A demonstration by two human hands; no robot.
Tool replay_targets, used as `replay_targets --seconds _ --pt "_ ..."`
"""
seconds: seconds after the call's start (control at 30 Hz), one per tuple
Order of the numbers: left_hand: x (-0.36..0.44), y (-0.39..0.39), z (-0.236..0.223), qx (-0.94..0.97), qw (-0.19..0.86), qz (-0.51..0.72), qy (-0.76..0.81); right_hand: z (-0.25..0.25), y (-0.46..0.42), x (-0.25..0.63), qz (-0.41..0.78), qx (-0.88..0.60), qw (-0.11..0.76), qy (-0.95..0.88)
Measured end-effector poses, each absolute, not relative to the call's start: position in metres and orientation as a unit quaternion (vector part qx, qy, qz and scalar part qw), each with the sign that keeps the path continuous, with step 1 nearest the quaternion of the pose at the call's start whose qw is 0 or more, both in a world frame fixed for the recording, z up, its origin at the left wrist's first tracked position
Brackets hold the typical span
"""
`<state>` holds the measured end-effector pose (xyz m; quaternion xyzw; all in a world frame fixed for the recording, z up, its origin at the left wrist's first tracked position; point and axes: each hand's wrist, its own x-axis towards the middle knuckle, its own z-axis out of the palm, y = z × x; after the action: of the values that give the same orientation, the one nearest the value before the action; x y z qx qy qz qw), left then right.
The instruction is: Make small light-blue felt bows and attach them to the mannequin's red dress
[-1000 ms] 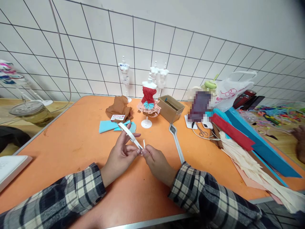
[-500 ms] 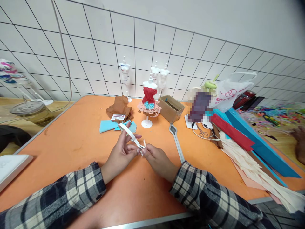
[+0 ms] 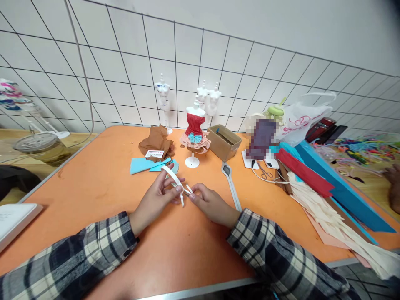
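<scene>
A thin white ring that looks like a roll of narrow tape [image 3: 173,175] curves around the fingers of my left hand [image 3: 155,201], whose thumb presses on its near side. Short white ends stick out between the hands, one of them a strip [image 3: 182,200] hanging down. To the right, thumb and forefinger of my right hand [image 3: 212,203] pinch a loose end close to the roll. Beyond both hands stands a small dress form [image 3: 196,124] wearing a red top, a ruffled pink skirt and a light blue bow.
Brown crepe paper [image 3: 156,139] and light blue paper [image 3: 140,165] lie left of the dress form. A cardboard box [image 3: 229,146] stands to its right, with grey tongs [image 3: 231,183] nearer me. Scissors [image 3: 265,171], cables and coloured paper strips [image 3: 325,212] fill the right side.
My right hand has moved slightly right, apart from my left thumb, with the pinched white end. The white ring has tipped a little lower, and a strip now hangs below it.
</scene>
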<state>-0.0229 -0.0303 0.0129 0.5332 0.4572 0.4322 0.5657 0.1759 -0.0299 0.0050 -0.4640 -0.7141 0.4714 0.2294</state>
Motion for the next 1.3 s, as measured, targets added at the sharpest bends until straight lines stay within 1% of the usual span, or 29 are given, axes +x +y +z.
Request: replay_targets --seconds 0.1,0.23,0.43,0.5,0.67,0.83,0.93,1.13,1.23,1.3 --pt "-0.022 -0.029 0.012 0.559 0.522 0.443 0.467 0.003 -0.031 0.174 0.474 -0.454 0.227 -0.719" --pt "-0.022 -0.027 0.013 0.567 0.498 0.454 0.473 0.004 -0.033 0.173 0.462 -0.456 0.22 -0.728" --pt "-0.033 -0.018 0.017 0.54 0.463 0.496 0.497 0.004 -0.033 0.175 0.454 -0.48 0.175 -0.73" --pt "-0.035 -0.018 0.019 0.523 0.482 0.495 0.499 0.004 -0.033 0.174 0.442 -0.483 0.197 -0.729" --pt "-0.026 -0.027 0.024 0.47 0.583 0.464 0.473 0.004 -0.038 0.168 0.417 -0.486 0.266 -0.721" --pt "-0.02 -0.033 0.026 0.455 0.612 0.449 0.466 0.0 -0.041 0.161 0.395 -0.491 0.286 -0.722" --pt "-0.021 -0.031 0.024 0.488 0.589 0.444 0.467 -0.006 -0.039 0.16 0.429 -0.499 0.282 -0.698" --pt "-0.025 -0.026 0.017 0.567 0.498 0.449 0.479 -0.005 -0.04 0.157 0.529 -0.499 0.272 -0.631" --pt "-0.025 -0.023 0.019 0.546 0.496 0.469 0.485 0.0 -0.043 0.156 0.573 -0.49 0.282 -0.593" --pt "-0.024 -0.022 0.021 0.517 0.507 0.491 0.484 0.001 -0.044 0.157 0.607 -0.481 0.262 -0.576"
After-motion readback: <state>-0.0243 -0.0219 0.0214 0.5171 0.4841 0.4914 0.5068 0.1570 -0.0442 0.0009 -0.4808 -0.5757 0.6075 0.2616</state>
